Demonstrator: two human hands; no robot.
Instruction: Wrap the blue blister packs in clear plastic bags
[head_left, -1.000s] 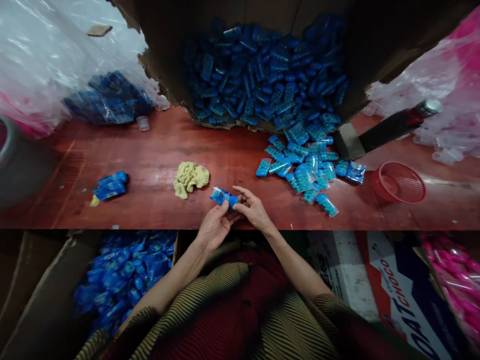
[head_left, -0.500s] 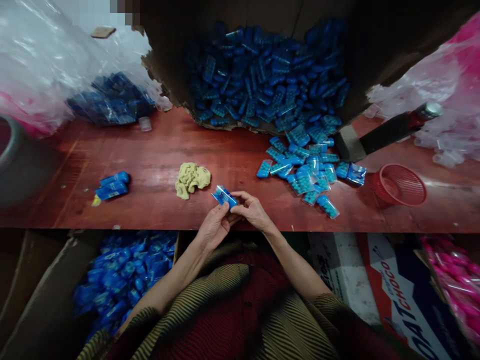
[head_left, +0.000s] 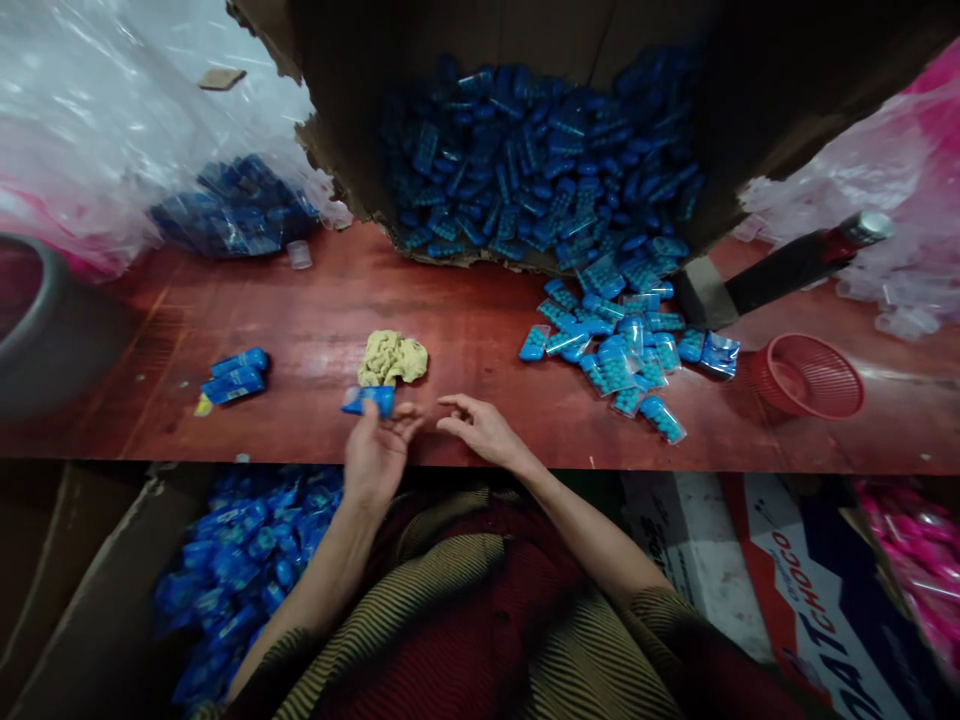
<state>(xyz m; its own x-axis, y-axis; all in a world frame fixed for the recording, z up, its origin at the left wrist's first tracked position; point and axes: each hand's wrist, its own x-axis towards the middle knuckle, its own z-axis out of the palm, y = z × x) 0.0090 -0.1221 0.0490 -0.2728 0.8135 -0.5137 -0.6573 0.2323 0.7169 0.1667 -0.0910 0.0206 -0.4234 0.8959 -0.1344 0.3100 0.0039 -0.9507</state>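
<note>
Blue pkt (head_left: 373,401) in L grip (head_left: 375,458), thumb against its near side, other fingers spread to the R; pkt a bit blurred, lies approx. crosswise. R grip (head_left: 484,432) just R of L grip, fingers loosely bent, narrow gap btwn thumb & index, well clear of pkt. Crumpled yellow cloth (head_left: 395,355) just beyond L grip; pkt overlaps its near edge in view, can't tell if touching. Well L of L grip: 2 blue pkts (head_left: 238,376) side by side on red-brown surface (head_left: 465,300), yellow scrap (head_left: 202,405) at near end. R of R grip & farther off: loose heap of clear/blue containers (head_left: 619,360) w/ blue beads, then red basket (head_left: 772,388); dark bar-like item (head_left: 787,275), silver end, btwn & beyond these. Straight out past both grips: torn cardboard box (head_left: 326,145), full of same containers. Far L of L grip: grey tub (head_left: 67,345), part cut off by frame.
</note>
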